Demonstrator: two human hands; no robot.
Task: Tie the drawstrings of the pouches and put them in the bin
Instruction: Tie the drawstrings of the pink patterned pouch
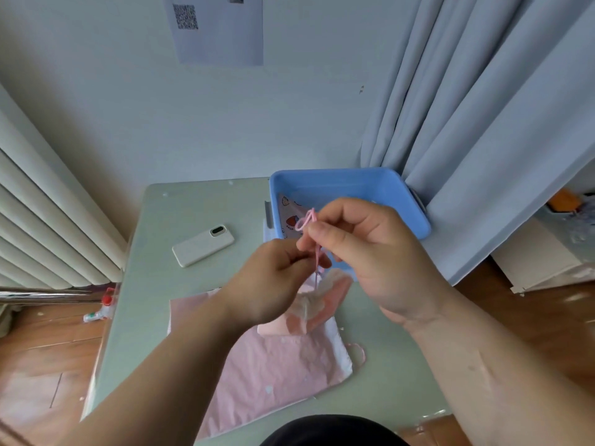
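Head view: printed pouch lies in bin, far right corner of table. Left hand and right hand pinch drawstring; loop formed, knot apparently unfinished. Gathered pouch hangs below. Flat pink pouches left near front edge.

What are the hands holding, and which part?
A pink pouch, by its drawstring only. The right hand pinches the string just below its loop; the left hand pinches it lower down, above the gathered mouth.

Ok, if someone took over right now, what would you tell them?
The left grip pinches the pink drawstring; the right grip pinches its loop.
The pouch is just below them, knot seemingly unfinished.
One printed pouch lies in the blue bin.
Left: finish the knot, bin this pouch, then handle the pink cloth on the table, likely more pouches.
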